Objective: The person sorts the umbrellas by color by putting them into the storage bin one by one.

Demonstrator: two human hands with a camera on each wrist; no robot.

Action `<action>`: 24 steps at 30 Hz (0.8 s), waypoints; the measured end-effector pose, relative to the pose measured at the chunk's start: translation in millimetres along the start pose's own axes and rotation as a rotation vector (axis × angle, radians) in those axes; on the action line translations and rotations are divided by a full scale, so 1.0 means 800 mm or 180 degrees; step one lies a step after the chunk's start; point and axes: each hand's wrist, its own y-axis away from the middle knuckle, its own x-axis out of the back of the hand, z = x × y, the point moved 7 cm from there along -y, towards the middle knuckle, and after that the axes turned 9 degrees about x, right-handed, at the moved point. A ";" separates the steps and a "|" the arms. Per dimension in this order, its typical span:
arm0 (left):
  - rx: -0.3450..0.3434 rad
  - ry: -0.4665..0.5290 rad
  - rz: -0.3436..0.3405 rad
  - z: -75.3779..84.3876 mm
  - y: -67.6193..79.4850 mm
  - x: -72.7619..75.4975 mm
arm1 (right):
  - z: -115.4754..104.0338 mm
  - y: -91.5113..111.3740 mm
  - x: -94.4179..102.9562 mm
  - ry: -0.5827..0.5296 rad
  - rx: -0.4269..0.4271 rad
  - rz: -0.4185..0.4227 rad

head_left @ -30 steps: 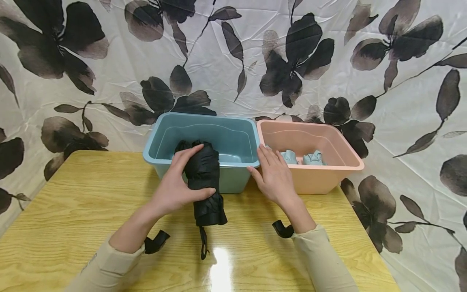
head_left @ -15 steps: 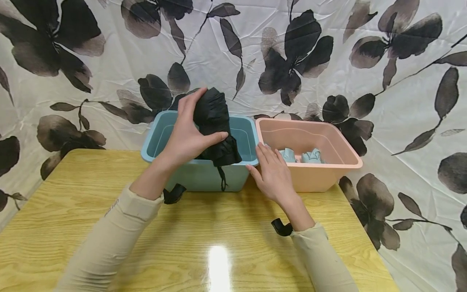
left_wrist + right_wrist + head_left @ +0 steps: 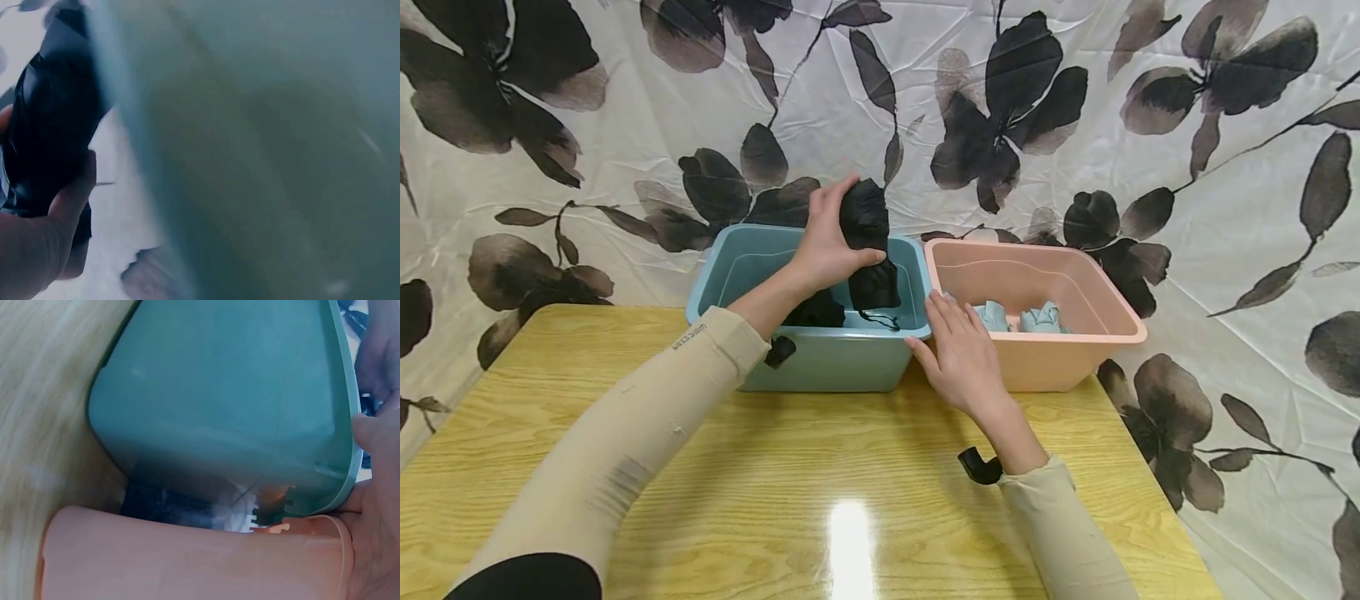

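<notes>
My left hand point(image 3: 827, 242) grips a black folded umbrella point(image 3: 865, 218) with a cord loop, thumb on the near side and fingers behind. The umbrella stands nearly upright over the right part of the blue bin point(image 3: 827, 364), its lower end below the front rim's level. Another black thing point(image 3: 816, 310) lies in that bin, partly hidden by the left arm. In the left wrist view the umbrella point(image 3: 53, 119) shows beyond the blurred bin wall. My right hand point(image 3: 964, 358) rests with straight fingers where the blue and pink bin point(image 3: 1045, 364) rims meet.
Light-blue bundled cloths point(image 3: 1041, 318) lie inside the pink bin. Both bins stand side by side at the back of a wooden table point(image 3: 760, 492). Behind them hangs a floral cloth point(image 3: 865, 108). Black straps or mounts point(image 3: 979, 467) sit at the wrists.
The umbrella in my left hand has risen from in front of the blue bin, then shifted right over its interior, turning more upright. The right hand stays on the rims.
</notes>
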 end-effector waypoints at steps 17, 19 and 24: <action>0.0658 -0.0325 -0.0852 -0.078 -0.019 -0.077 | 0.000 0.001 -0.001 0.0015 0.0034 -0.0039; 0.0648 -0.0442 -0.1019 -0.084 -0.017 -0.082 | -0.001 0.000 -0.001 0.0013 0.0042 -0.0047; 0.0599 -0.0722 -0.1381 -0.091 -0.015 -0.096 | 0.001 0.001 -0.001 0.0006 0.0029 -0.0023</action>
